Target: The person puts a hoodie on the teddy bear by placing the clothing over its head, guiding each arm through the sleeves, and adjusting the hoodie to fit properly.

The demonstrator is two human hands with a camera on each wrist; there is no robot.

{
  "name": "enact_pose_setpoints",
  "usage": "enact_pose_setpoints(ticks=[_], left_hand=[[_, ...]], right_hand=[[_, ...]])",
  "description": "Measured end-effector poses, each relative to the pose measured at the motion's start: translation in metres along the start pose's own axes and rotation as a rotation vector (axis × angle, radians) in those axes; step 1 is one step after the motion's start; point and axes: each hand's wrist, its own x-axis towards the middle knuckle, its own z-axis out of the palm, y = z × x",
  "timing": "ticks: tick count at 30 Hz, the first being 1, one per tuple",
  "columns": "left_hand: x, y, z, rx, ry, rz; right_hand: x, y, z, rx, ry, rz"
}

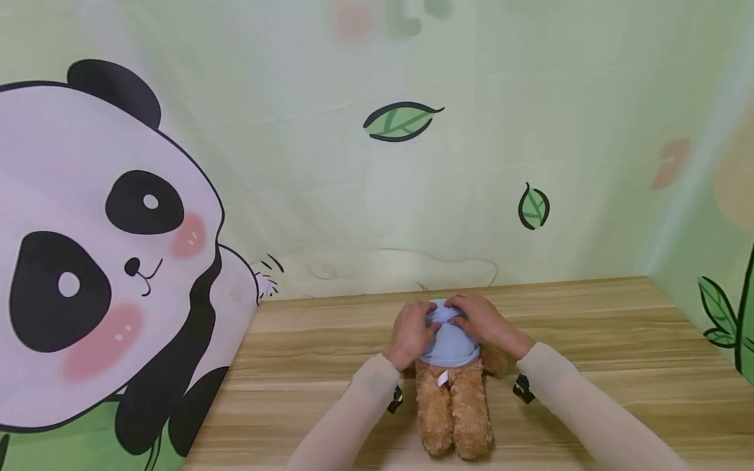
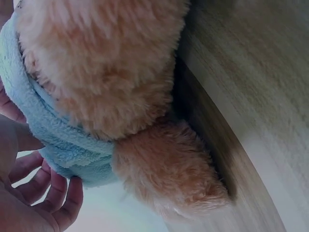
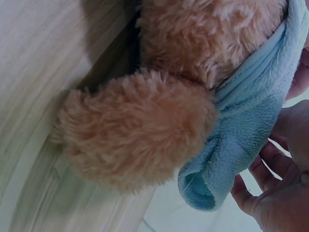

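A brown plush toy (image 1: 453, 412) lies on the table with its legs toward me. A light blue toy shirt (image 1: 452, 345) covers its upper body; the toy's head is hidden in the head view. My left hand (image 1: 410, 332) pinches the shirt's bunched upper part from the left, and my right hand (image 1: 483, 320) pinches it from the right. In the right wrist view, an empty sleeve opening (image 3: 197, 191) hangs beside the furry arm (image 3: 135, 130), which is outside the cloth. The left wrist view shows the other furry arm (image 2: 169, 169), also bare, below the shirt's edge.
The wood-grain table (image 1: 318, 366) extends to both sides of the toy. Behind its far edge hangs a pale green backdrop (image 1: 330, 196) with a printed panda (image 1: 159, 275) at left and leaves. A small white tag (image 1: 443, 378) shows at the toy's lower body.
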Motion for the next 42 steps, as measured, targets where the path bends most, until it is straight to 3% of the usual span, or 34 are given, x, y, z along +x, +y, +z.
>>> enact_pose_setpoints(ticks=[16,26,42], left_hand=[[0.0007,-0.0054,-0.0033,-0.047,-0.029,-0.01],[0.0023,-0.0075,-0.0041,-0.047,-0.059,0.016],[-0.0028,-0.0096,-0.0004,-0.075,-0.043,0.042]], right_hand=[[-0.0029,0.0012,-0.0013,0.08,-0.007,-0.004],[-0.0011,0.0033,-0.0047,0.033,-0.062,0.001],[-0.0039,0.0018,0.0039,0.07,0.0,-0.002]])
